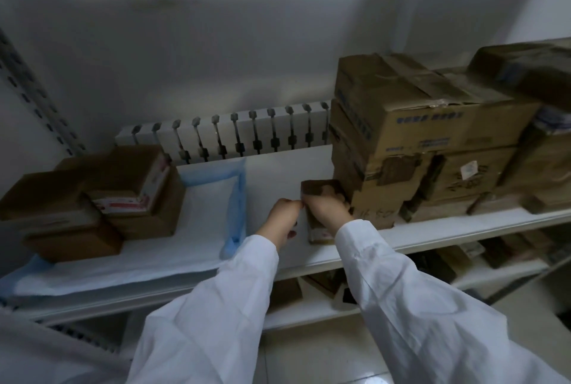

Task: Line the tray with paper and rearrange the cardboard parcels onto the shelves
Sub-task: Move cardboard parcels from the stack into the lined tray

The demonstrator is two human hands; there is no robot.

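Mid-shelf [278,173], touching the tall stack of boxes [417,136] on the right: small parcel [319,189], standing upright. Right grip [327,210] clenched over its top; left grip [282,216] pinching its left edge. Two-sided hold, probably to keep it from tipping while freeing it from the stack. Far left: paper liner [210,204] spread out, carrying the stacked parcels [123,198]. Likely destination: bare liner area.
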